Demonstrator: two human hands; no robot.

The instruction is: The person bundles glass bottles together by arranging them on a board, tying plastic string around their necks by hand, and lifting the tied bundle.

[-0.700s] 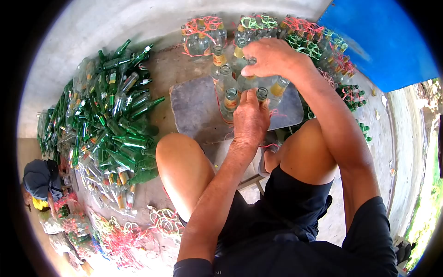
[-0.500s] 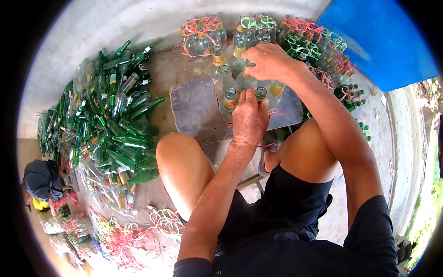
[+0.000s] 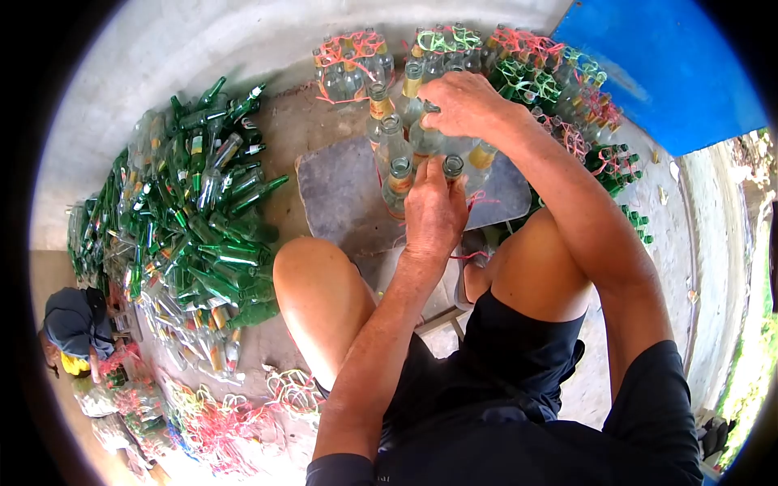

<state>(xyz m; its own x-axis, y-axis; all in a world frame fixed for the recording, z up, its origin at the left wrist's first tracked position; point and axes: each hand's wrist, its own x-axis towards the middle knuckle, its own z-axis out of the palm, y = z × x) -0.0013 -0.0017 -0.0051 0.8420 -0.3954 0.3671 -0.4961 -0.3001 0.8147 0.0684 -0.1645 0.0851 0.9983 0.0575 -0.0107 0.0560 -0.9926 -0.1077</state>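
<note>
Several clear glass bottles (image 3: 392,144) stand upright in a tight group on a grey slab (image 3: 340,190) in front of my knees. Some have yellowish neck labels, and red string shows low around the group. At the near side, my left hand (image 3: 438,212) is closed around the neck of a front glass bottle (image 3: 453,168). My right hand (image 3: 468,107) reaches over the group from the right, its fingers closed at the neck of a middle glass bottle (image 3: 428,134). That hand and its forearm hide some bottles behind them.
A large heap of mostly green bottles (image 3: 198,219) lies to the left. Bundles of bottles tied with red and green string (image 3: 527,81) line the wall and right side. A blue panel (image 3: 656,73) leans at right. Loose string (image 3: 219,417) and another person (image 3: 77,324) are lower left.
Both hands keep their places at the bottles, with only slight movement. The whole view has shifted a little; the bottles still stand in the same group.
</note>
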